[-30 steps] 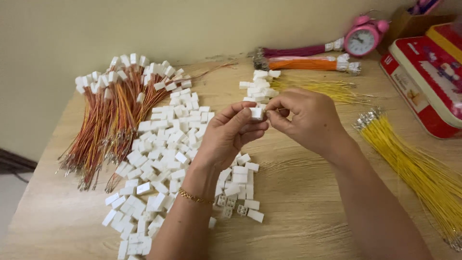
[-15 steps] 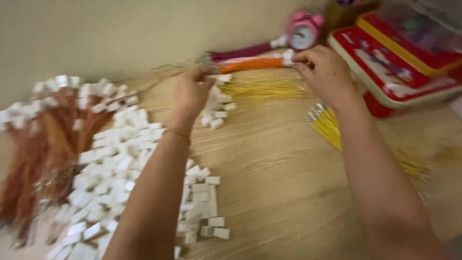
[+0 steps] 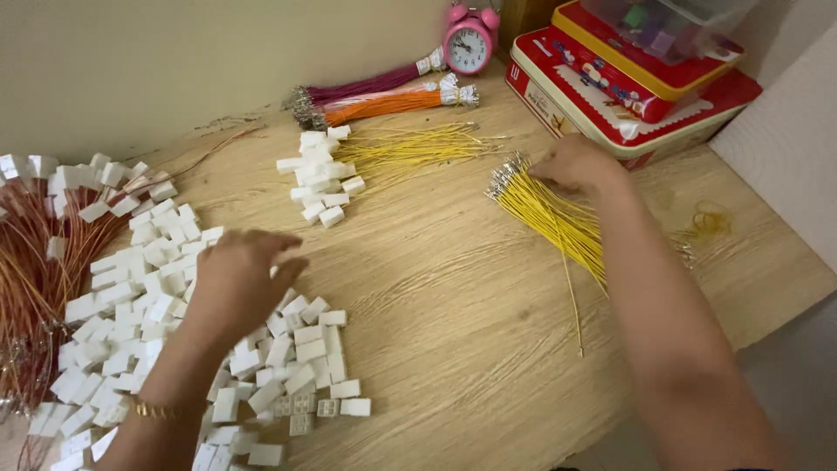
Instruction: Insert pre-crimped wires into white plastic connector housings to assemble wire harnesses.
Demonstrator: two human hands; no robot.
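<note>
Head view. My hands have parted since a second ago, when both pinched one connector at centre. The left hand [image 3: 240,279], fingers loosely spread, rests on the white connectors [image 3: 166,288] at lower left, nothing visibly gripped. The right hand [image 3: 580,164], curled, touches the yellow wires [image 3: 549,214] at upper right of the bench [image 3: 453,296]; grip unclear. I judge a fresh pick from each pile.

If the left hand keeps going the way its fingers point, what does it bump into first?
Probably the big heap of white connectors. The left hand hovers over it, fingers aimed up and right, where a few scattered pieces lie before bare wooden table. Its height above them is unclear.
</note>
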